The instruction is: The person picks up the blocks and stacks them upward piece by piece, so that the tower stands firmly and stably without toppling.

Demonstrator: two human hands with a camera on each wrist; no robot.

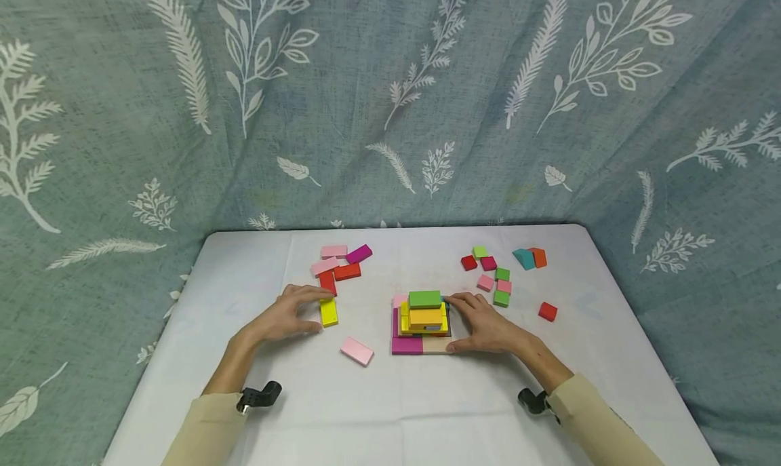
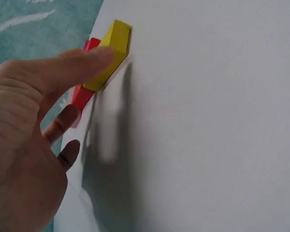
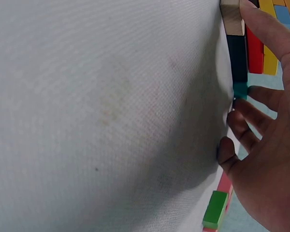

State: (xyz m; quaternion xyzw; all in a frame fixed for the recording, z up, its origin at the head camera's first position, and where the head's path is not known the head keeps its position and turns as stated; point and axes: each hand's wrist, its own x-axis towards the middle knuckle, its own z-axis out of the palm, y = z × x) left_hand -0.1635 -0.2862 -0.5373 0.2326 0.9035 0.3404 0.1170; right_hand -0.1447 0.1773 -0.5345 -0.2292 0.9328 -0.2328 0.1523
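My left hand (image 1: 287, 315) is beside a yellow block (image 1: 329, 313), its index fingertip at the block's far end and its thumb near the close end. In the left wrist view the thumb (image 2: 79, 67) overlaps the yellow block (image 2: 117, 36). My right hand (image 1: 482, 322) spans the right side of a stepped stack of blocks. Its thumb touches a plain wooden block (image 1: 436, 344) at the front corner, and its fingers reach a teal block (image 3: 240, 90) at the back. Yellow layers, an orange block (image 1: 425, 317) and a green block (image 1: 424, 299) form the stack's upper part.
A pink block (image 1: 356, 351) lies between the left hand and the stack. Beyond the left hand are red blocks (image 1: 347, 271), pink ones and a magenta block (image 1: 358, 254). Small cubes, a teal triangular block (image 1: 523, 258) and a red cube (image 1: 548, 311) lie at right.
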